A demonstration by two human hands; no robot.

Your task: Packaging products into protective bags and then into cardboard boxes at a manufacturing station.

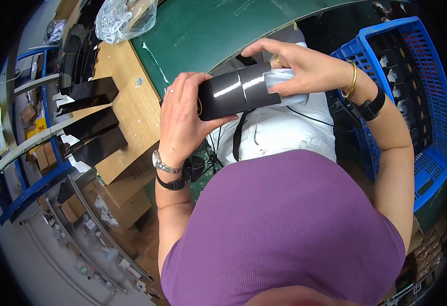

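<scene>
A glossy black box (pixel 231 96) lies sideways above my lap, held in both hands. My left hand (pixel 182 104) wraps round its left end, with the thumb along the near side. At the notched, uncovered right end, a white wrapped item (pixel 279 76) sticks out of the box. My right hand (pixel 307 69) grips this item, the thumb pressed on its near part and the index finger reaching along the far side. What the white wrapping contains is hidden.
To my right stands a blue plastic crate (pixel 440 102) with rows of black boxes (pixel 404 76). Several black boxes (pixel 93 94) with white flaps sit at the left on a wooden board (pixel 131 76). A clear plastic bag (pixel 124 23) lies on the green table (pixel 198 30).
</scene>
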